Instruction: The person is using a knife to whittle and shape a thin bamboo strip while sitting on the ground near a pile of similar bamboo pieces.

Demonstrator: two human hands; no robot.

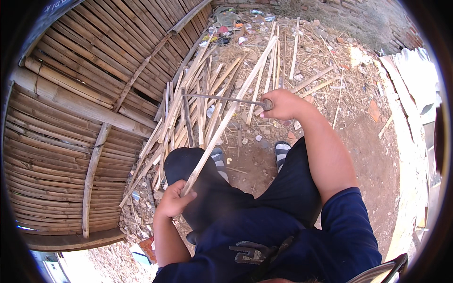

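Note:
My left hand (174,200) is closed round the near end of a long pale wooden strip (212,145), beside my left knee. The strip slants up and away to the right, over the ground between my feet and the far wall. My right hand (282,104) grips the handle of a long, thin-bladed knife (212,97), held out in front at about knee width. Its blade points left and crosses the strip near the middle; whether the two touch, I cannot tell. Both my feet, in striped footwear, stand on the dirt.
Many loose strips (184,113) lie heaped on the left, against a slatted bamboo wall (61,184). Rubble, straw and litter (226,19) cover the far ground, up to a brick wall (358,19). Pale sheets (417,70) stand along the right side.

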